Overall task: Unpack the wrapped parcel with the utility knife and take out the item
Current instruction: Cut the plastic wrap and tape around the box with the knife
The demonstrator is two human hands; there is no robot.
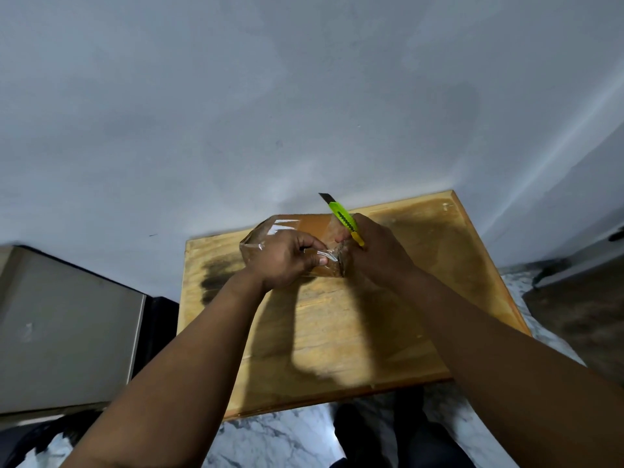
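Observation:
A brown parcel [305, 224] wrapped in clear plastic film lies at the far middle of a wooden table [422, 298]. My left hand [287, 256] rests on top of it and pinches a bunched strip of the film at its near right corner. My right hand [374, 251] grips a green and yellow utility knife [344, 219], whose blade is out and points up and away toward the wall. The same hand's fingers touch the parcel's right end. The near side of the parcel is hidden behind both hands.
The table stands against a pale grey wall [270, 113]. A grey box-like unit [64, 332] sits to the left, lower than the tabletop. Marble-patterned floor [287, 437] shows below the table's near edge, with my dark-clothed legs [405, 434].

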